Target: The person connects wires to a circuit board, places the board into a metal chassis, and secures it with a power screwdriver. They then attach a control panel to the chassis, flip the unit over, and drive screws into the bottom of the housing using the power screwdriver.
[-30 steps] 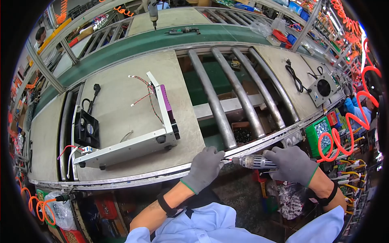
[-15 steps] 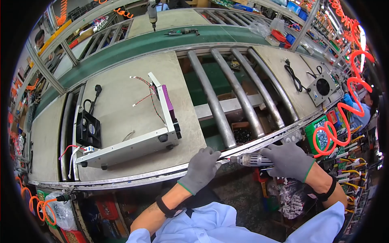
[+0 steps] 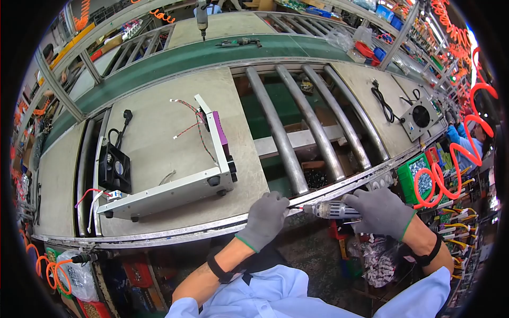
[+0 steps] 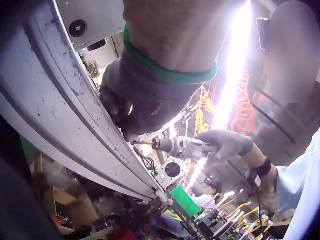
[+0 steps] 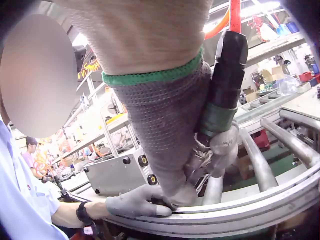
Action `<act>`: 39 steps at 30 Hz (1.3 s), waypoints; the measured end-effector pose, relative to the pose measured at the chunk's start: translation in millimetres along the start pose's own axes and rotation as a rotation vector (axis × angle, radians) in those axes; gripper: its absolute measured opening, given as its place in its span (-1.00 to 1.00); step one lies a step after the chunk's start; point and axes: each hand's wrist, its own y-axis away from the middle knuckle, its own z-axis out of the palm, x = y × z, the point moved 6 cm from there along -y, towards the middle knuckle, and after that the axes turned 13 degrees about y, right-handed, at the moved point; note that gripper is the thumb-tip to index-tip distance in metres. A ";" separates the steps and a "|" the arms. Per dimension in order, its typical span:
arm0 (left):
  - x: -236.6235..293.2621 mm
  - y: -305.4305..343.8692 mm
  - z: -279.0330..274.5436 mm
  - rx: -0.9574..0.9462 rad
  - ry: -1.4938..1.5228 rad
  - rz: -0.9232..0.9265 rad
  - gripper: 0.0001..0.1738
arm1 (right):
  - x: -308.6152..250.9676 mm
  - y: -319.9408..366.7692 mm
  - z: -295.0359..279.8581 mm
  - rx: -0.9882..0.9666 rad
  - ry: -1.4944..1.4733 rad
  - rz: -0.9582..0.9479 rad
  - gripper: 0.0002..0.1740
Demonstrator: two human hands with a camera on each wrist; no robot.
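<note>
In the head view, my gloved right hand (image 3: 384, 213) grips a silver air screwdriver (image 3: 335, 210), held level over the front rail with its bit pointing left. My gloved left hand (image 3: 265, 216), fingers curled, has its fingertips at the end of the thin bit (image 3: 297, 208). The left wrist view shows the bit's red part (image 4: 145, 143) just beside those fingertips; anything small inside the curled fingers is hidden. Left of the hands, a grey metal case (image 3: 169, 193) with a purple part (image 3: 219, 130) stands on the work board, a black fan (image 3: 114, 168) at its left end.
Bare steel rollers (image 3: 277, 132) lie behind the hands, along the aluminium rail (image 3: 185, 233). A red coiled hose (image 3: 456, 153) hangs at right above a green bin (image 3: 416, 177) of small parts. A fan unit (image 3: 419, 119) with a black cord sits farther right.
Both hands and the screwdriver stay almost in place. The left thumb, stretched out along the bit before, is now tucked closer to the fingers. The red hose sways.
</note>
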 end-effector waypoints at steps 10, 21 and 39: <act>2.8 4.5 -11.6 0.019 0.022 -0.007 -0.72 | 0.9 -7.7 10.7 -0.040 0.033 -0.010 -0.39; 8.2 -5.1 4.3 0.005 0.025 0.039 -0.73 | -0.6 -0.8 -2.2 -0.052 0.022 0.027 -0.37; -39.1 14.5 -24.4 0.024 0.870 -0.580 -0.68 | -4.5 -11.7 7.3 -0.016 -0.020 -0.026 -0.43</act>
